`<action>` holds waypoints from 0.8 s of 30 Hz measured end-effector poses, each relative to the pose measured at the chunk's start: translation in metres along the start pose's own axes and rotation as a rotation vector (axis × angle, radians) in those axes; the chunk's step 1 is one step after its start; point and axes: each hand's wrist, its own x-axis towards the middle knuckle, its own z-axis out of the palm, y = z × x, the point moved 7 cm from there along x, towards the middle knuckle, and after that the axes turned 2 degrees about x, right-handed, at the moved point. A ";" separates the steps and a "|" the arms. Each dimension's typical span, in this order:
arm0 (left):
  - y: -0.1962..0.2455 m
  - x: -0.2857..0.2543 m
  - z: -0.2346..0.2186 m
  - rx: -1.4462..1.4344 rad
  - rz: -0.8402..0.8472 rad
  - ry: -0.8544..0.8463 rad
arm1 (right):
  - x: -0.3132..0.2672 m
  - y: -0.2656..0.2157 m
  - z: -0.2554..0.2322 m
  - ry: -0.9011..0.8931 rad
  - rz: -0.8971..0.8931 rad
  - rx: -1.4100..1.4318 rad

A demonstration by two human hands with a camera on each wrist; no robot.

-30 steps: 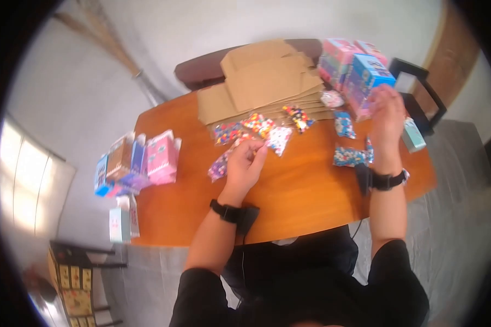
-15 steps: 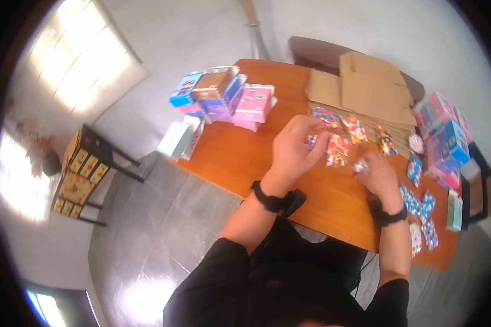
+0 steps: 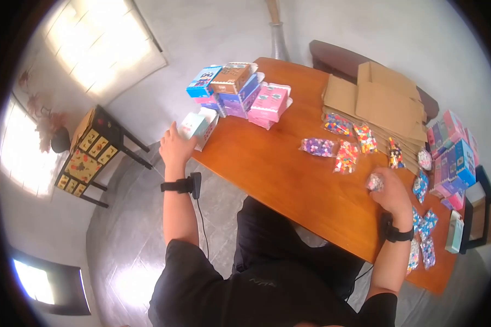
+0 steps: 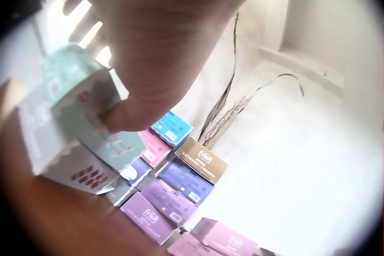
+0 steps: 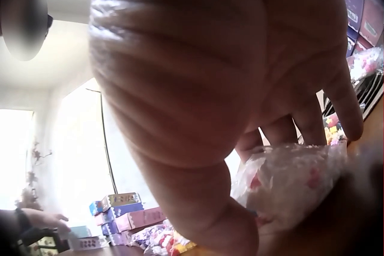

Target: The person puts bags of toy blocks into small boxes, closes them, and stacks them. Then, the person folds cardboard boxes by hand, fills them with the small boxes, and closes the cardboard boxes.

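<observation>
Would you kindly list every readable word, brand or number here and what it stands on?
"YHP" or "YNP" (middle letter unclear): brown rectangular cardboard box.
"YHP" or "YNP" again: lower purple cardboard box.
Too small or blurred to read: the other box print and the mark on the black cloth shirt.

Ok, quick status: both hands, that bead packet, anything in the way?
Left hand at mint box. Right hand gripping bead packet. Other packets close by, possible snag.
</observation>
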 end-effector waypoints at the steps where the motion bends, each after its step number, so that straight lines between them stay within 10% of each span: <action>1: 0.005 -0.004 -0.002 0.008 0.009 0.003 | 0.000 -0.002 -0.001 0.008 -0.026 -0.003; 9: 0.054 -0.049 -0.032 -0.101 0.233 -0.009 | -0.002 -0.002 -0.007 0.048 -0.085 0.046; 11: 0.093 -0.070 -0.036 -0.765 0.391 -0.226 | -0.007 -0.015 -0.017 0.117 -0.140 0.054; 16: 0.244 -0.168 -0.039 -0.851 0.985 -0.327 | -0.009 -0.039 -0.005 -0.079 -0.126 1.112; 19: 0.315 -0.228 -0.051 -0.764 1.261 -0.189 | -0.005 -0.041 -0.014 0.077 -0.199 1.253; 24: 0.363 -0.221 -0.005 -1.259 1.163 -0.575 | -0.007 -0.020 -0.033 0.231 -0.070 1.094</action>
